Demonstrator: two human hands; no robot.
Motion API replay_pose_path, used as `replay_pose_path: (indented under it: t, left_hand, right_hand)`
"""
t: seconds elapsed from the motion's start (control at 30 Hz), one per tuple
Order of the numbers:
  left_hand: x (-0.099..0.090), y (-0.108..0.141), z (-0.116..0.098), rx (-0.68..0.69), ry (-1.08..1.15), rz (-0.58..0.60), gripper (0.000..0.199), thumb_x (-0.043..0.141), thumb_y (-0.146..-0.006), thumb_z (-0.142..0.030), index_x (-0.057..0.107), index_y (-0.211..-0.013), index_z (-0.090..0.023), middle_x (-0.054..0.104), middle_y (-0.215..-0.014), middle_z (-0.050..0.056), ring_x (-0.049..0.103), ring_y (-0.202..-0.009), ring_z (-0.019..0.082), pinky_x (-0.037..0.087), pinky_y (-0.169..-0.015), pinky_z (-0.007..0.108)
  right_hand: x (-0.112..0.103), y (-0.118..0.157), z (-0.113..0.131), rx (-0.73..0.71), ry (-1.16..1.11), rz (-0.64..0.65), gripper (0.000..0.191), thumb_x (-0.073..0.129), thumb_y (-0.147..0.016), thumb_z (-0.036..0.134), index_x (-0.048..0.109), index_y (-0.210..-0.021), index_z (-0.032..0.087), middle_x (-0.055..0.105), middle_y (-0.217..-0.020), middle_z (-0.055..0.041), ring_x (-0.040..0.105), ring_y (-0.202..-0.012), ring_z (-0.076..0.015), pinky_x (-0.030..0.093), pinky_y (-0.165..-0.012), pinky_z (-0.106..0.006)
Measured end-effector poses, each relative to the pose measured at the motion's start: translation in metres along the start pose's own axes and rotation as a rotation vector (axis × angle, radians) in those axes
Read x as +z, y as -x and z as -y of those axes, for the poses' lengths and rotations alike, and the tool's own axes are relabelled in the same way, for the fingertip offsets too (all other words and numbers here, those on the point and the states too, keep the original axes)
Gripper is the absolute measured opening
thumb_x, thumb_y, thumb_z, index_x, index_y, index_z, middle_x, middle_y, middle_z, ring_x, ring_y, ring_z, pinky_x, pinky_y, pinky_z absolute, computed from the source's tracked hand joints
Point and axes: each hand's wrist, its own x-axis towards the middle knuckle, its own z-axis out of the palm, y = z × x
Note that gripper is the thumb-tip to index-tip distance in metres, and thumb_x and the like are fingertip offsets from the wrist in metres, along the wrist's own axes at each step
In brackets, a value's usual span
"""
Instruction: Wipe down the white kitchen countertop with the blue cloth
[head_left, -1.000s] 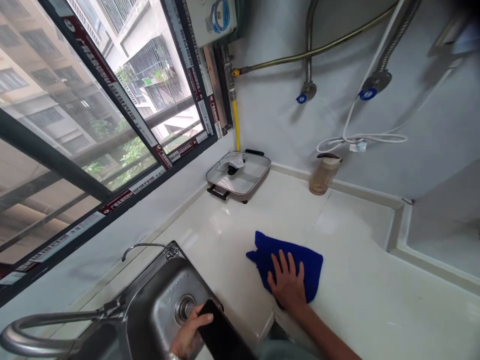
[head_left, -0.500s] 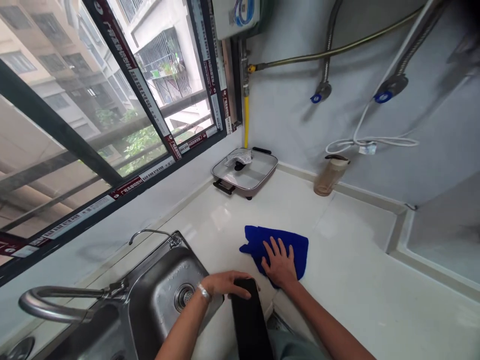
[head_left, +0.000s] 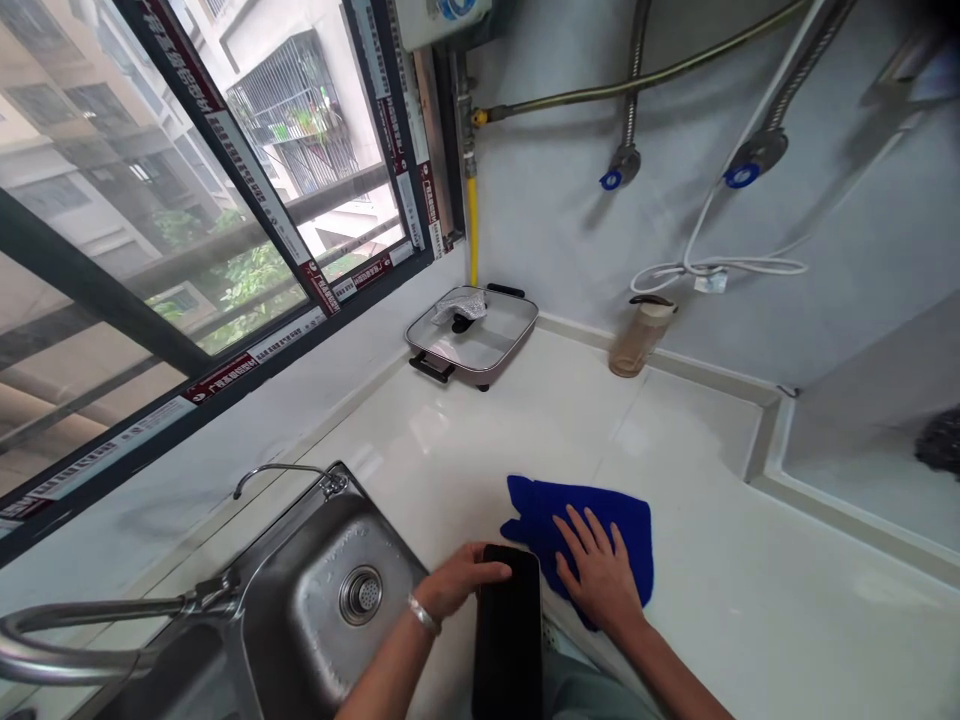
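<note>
A blue cloth (head_left: pixel 634 530) lies spread on the white countertop (head_left: pixel 750 600). My right hand (head_left: pixel 598 572) rests flat on it with the fingers spread. To its left, my left hand (head_left: pixel 461 582), with a silver bracelet at the wrist, is closed round the top left edge of a long black object (head_left: pixel 510 640). That object stands in front of my body at the counter's front edge, and its lower part runs out of the picture. Some fingertips of my left hand are hidden behind it.
A double steel sink (head_left: pixel 315 600) with two taps is at the left. An electric pan (head_left: pixel 480 335) with a glass lid sits in the back corner, and a brownish jug (head_left: pixel 640 338) stands by the wall. Hoses and a white cable (head_left: pixel 720 265) hang above.
My right hand and the blue cloth have moved right and toward my body over the counter. My left hand still holds the black object. The view has shifted slightly.
</note>
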Motion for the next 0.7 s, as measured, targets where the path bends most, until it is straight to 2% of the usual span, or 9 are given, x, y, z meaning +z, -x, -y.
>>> replay_pose_path:
  t: [0.1, 0.17, 0.33, 0.47, 0.6, 0.7]
  left_hand:
    - [0.023, 0.009, 0.03, -0.024, 0.334, -0.189, 0.043, 0.072, -0.076, -0.051, 0.071, -0.099, -0.014, 0.073, -0.085, 0.006, 0.064, -0.075, 0.016, 0.048, -0.077, 0.029]
    - [0.035, 0.017, 0.042, -0.079, 0.544, -0.238, 0.046, 0.069, -0.077, -0.055, 0.071, -0.094, -0.013, 0.074, -0.083, 0.008, 0.066, -0.074, 0.018, 0.049, -0.077, 0.031]
    - [0.045, 0.033, 0.046, -0.133, 0.777, -0.004, 0.071, 0.047, -0.081, -0.074, 0.071, -0.095, -0.008, 0.075, -0.088, 0.016, 0.071, -0.083, 0.03, 0.051, -0.081, 0.043]
    - [0.043, 0.039, 0.053, -0.108, 0.914, 0.061, 0.081, 0.037, -0.079, -0.083, 0.07, -0.095, -0.011, 0.076, -0.087, 0.013, 0.071, -0.077, 0.031, 0.052, -0.079, 0.05]
    - [0.043, 0.039, 0.057, -0.014, 1.001, 0.069, 0.072, 0.039, -0.085, -0.074, 0.07, -0.101, -0.01, 0.075, -0.099, 0.013, 0.069, -0.08, 0.028, 0.052, -0.082, 0.051]
    - [0.042, 0.041, 0.049, 0.043, 1.014, 0.064, 0.068, 0.04, -0.088, -0.067, 0.069, -0.108, -0.009, 0.073, -0.109, 0.015, 0.069, -0.088, 0.03, 0.05, -0.086, 0.053]
  right_hand:
    - [-0.002, -0.008, 0.003, 0.037, 0.026, 0.013, 0.056, 0.038, -0.094, 0.035, 0.039, -0.149, 0.027, 0.03, -0.161, -0.0023, 0.02, -0.149, -0.0289, 0.014, -0.12, -0.06]
    - [-0.002, -0.026, 0.002, 0.05, 0.033, 0.026, 0.056, 0.038, -0.094, 0.035, 0.039, -0.149, 0.027, 0.029, -0.161, -0.0022, 0.019, -0.149, -0.0286, 0.014, -0.12, -0.06]
    - [0.003, -0.086, -0.006, 0.108, 0.036, 0.052, 0.056, 0.036, -0.095, 0.04, 0.038, -0.149, 0.027, 0.03, -0.161, -0.0033, 0.02, -0.148, -0.0293, 0.015, -0.119, -0.06]
    - [0.005, -0.119, -0.008, 0.191, 0.033, 0.066, 0.057, 0.033, -0.095, 0.042, 0.038, -0.149, 0.025, 0.031, -0.16, -0.0053, 0.021, -0.147, -0.0308, 0.015, -0.118, -0.061]
    - [0.003, -0.123, -0.007, 0.183, 0.023, 0.064, 0.056, 0.032, -0.096, 0.042, 0.039, -0.149, 0.024, 0.033, -0.16, -0.006, 0.022, -0.147, -0.0306, 0.016, -0.118, -0.06]
    - [0.002, -0.104, -0.008, 0.164, 0.027, 0.042, 0.055, 0.034, -0.096, 0.04, 0.039, -0.149, 0.024, 0.033, -0.16, -0.0051, 0.022, -0.147, -0.0296, 0.017, -0.119, -0.058]
